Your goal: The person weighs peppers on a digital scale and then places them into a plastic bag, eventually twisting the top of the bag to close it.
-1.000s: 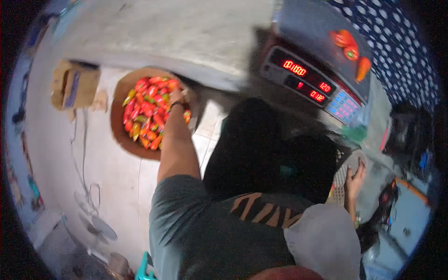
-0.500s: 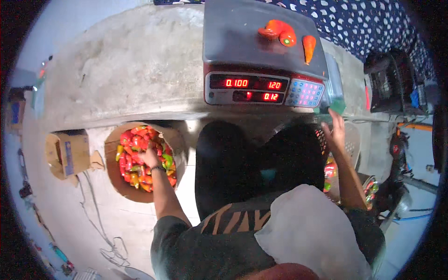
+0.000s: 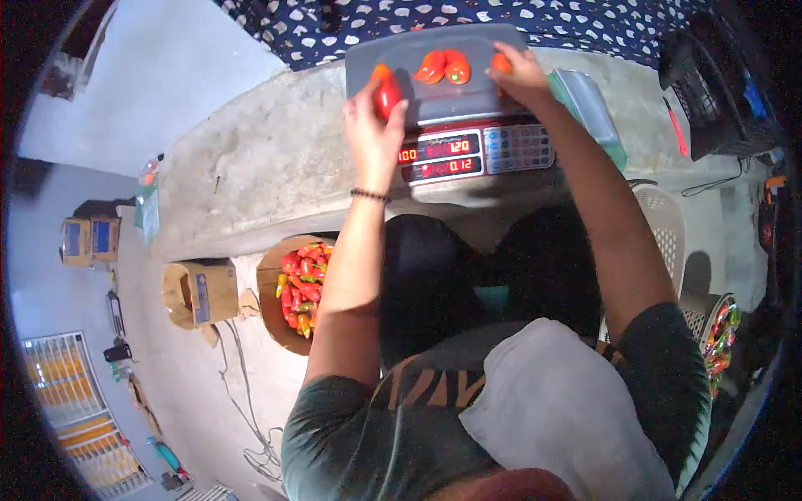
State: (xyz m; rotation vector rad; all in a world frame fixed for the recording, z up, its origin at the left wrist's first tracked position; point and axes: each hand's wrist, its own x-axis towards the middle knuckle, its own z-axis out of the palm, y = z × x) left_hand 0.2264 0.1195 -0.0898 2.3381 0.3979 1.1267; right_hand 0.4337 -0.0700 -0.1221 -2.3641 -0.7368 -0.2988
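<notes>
My left hand (image 3: 373,127) is closed around a long red pepper (image 3: 387,93) over the left part of the scale's grey platform (image 3: 434,102). My right hand (image 3: 522,77) reaches to the platform's right side, its fingers closed on a small orange-red pepper (image 3: 500,63) that they partly cover. Between the hands, two red peppers (image 3: 444,67) lie touching on the platform. Along the front of the scale, a lit display (image 3: 443,155) sits beside a keypad (image 3: 518,148). A cardboard box (image 3: 272,313) of red, yellow and green peppers is partly hidden behind my left forearm.
The scale stands on a concrete ledge (image 3: 276,159). Clear plastic bags (image 3: 586,104) lie right of it, with a black crate (image 3: 718,108) farther right. A smaller carton (image 3: 200,294) and cables are on the floor at left. At lower right is a basket of peppers (image 3: 720,342).
My left hand has come up from the box of peppers to the scale with a red pepper. My right hand has moved onto the small pepper on the platform. The view has shifted.
</notes>
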